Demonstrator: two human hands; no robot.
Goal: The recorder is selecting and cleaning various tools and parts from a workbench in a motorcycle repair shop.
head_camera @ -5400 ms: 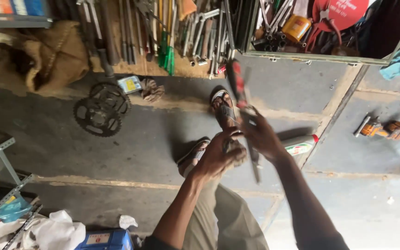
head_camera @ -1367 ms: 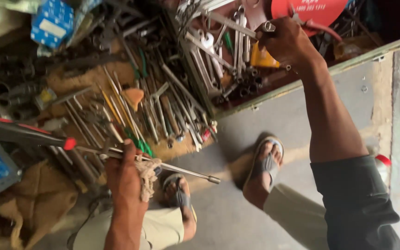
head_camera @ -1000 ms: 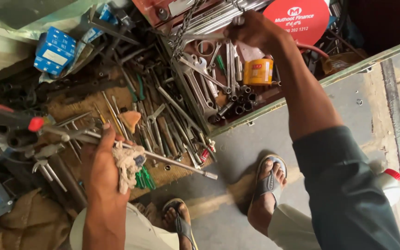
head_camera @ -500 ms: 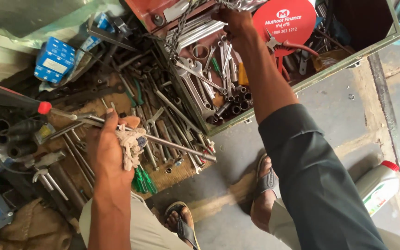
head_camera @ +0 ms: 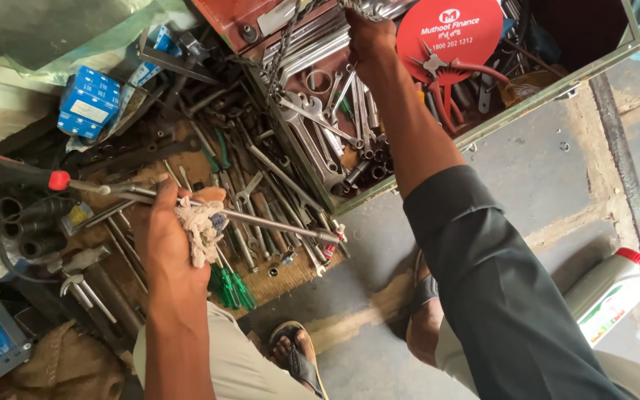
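Rod [head_camera: 261, 220], long and of bare metal, lies crosswise in the left hand [head_camera: 168, 237], which is clenched around it together with a frayed rag [head_camera: 200, 230]; the rod's right end reaches out over the tools spread on sacking [head_camera: 290, 274], stopping near the box's near wall, while its left end runs past the thumb toward a red-knobbed handle [head_camera: 58, 180]. The grip sits well left of the rod's middle, so the longer free length could, in my judgement, dip and knock the loose spanners [head_camera: 261, 200] beneath it, or slide through the rag if the fist loosens. The right hand [head_camera: 368, 37] reaches far into the tool box [head_camera: 557, 89], its fingers closed on something at the top edge of the view, apparently a chain [head_camera: 283, 44]; what exactly it grasps cannot be told. A likely hazard there is the crowd of upright sockets [head_camera: 368, 159] and spanners pressing against the forearm: pulling an item free may drag neighbours out or scrape the arm. Pliers [head_camera: 438, 70] with red handles lie just right of the wrist, on a red disc [head_camera: 450, 33]. A white bottle [head_camera: 605, 292] rests on the floor, near right, well apart from both hands. Sandalled feet [head_camera: 298, 359] stand close below the rod, exposed to anything dropped.
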